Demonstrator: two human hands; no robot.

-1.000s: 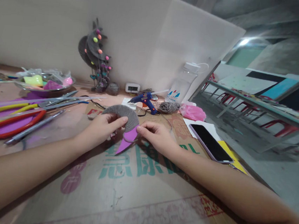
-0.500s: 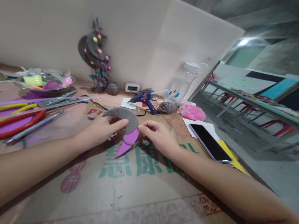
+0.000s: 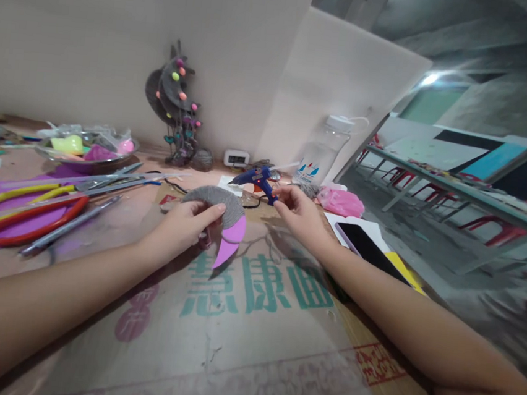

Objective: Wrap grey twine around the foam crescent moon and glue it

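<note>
My left hand (image 3: pixel 191 223) pinches a crescent-shaped purple card (image 3: pixel 232 235) between thumb and fingers. Grey yarn (image 3: pixel 219 201) is wound closely over its upper part, while the lower tip is bare purple. A loose yarn strand crosses the bare part and trails right over the cardboard. My right hand (image 3: pixel 296 216) is at the handle of a blue glue gun (image 3: pixel 255 177), thumb and fingers closing around the handle's end. The gun rests on the table, nozzle pointing left, over a small white sheet (image 3: pixel 230 185). Behind my right hand a grey yarn ball (image 3: pixel 309 190) is partly hidden.
Scissors with red handles (image 3: pixel 31 238) and yellow-handled ones (image 3: pixel 16 201) lie left, near a metal bowl (image 3: pixel 84 166). A decorated grey moon ornament (image 3: pixel 174 89) stands against the wall. A water bottle (image 3: pixel 321 153), pink bag (image 3: pixel 341 201) and phone (image 3: pixel 370 250) are right.
My right hand has left the crescent and moved up and right to the glue gun's handle. My left hand still holds the crescent, whose purple tip has swung slightly right.
</note>
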